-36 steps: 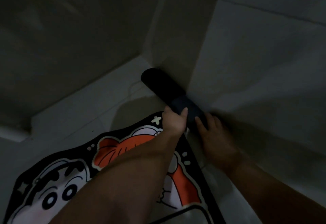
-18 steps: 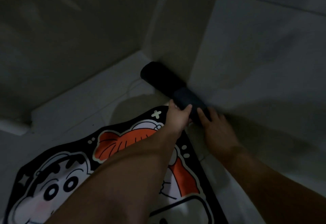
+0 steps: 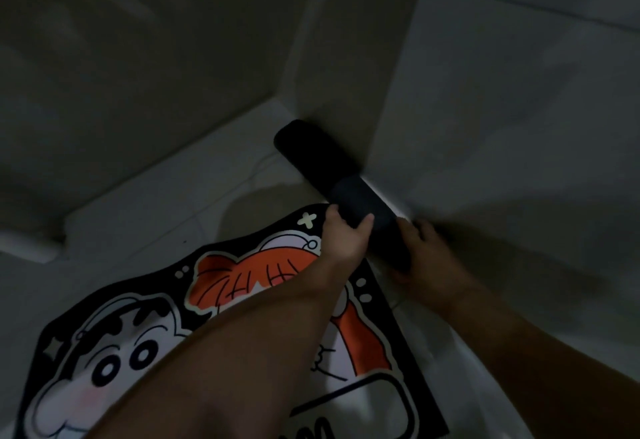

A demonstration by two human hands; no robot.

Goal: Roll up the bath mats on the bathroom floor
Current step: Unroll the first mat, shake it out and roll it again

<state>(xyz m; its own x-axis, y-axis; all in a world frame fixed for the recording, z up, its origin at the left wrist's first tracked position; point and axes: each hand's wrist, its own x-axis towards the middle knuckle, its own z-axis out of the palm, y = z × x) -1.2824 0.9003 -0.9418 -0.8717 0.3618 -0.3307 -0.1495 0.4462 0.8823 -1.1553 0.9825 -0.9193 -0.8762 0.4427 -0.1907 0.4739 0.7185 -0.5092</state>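
- Two pale walls (image 3: 519, 99) of large smooth tiles meet at an outward corner near the middle of the view; everything is dim and the right wall's base lies in deep shadow.
- The floor (image 3: 166, 206) is light, glossy tile with thin grout lines; a broad bare stretch runs left of the corner to a low raised ledge at its far left edge.
- A flat cartoon bath mat (image 3: 242, 276), black-bordered with white and orange printed figures, covers the floor's near-left part; its wavy far edge ends just beside the roll.
- The rolled bath mat (image 3: 311, 151) is a dark, matte, soft-looking cylinder lying on the floor tight against the foot of the wall corner, running diagonally, its rounded far end free.
- The left hand (image 3: 344, 238) grips the roll's middle, thumb hooked over the top, fingers tucked behind.
- The right hand (image 3: 429, 258) clasps the roll's near end, fingers over it and thumb beneath, partly lost in shadow.
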